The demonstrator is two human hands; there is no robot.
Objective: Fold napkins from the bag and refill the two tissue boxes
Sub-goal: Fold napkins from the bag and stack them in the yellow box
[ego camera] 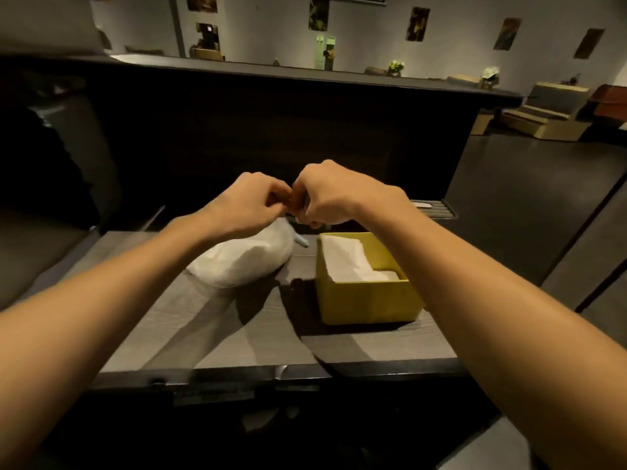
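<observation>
A clear plastic bag of white napkins lies on the grey counter, left of a yellow tissue box. White folded napkins sit inside the box. My left hand and my right hand meet above the bag's far end, fingers curled and pinching the bag's neck together. What lies between the fingertips is mostly hidden. Only one tissue box is in view.
A dark raised bar wall stands right behind the counter. A slotted metal tray sits at the far right of it. The counter's front edge runs just below my forearms. Open floor lies to the right.
</observation>
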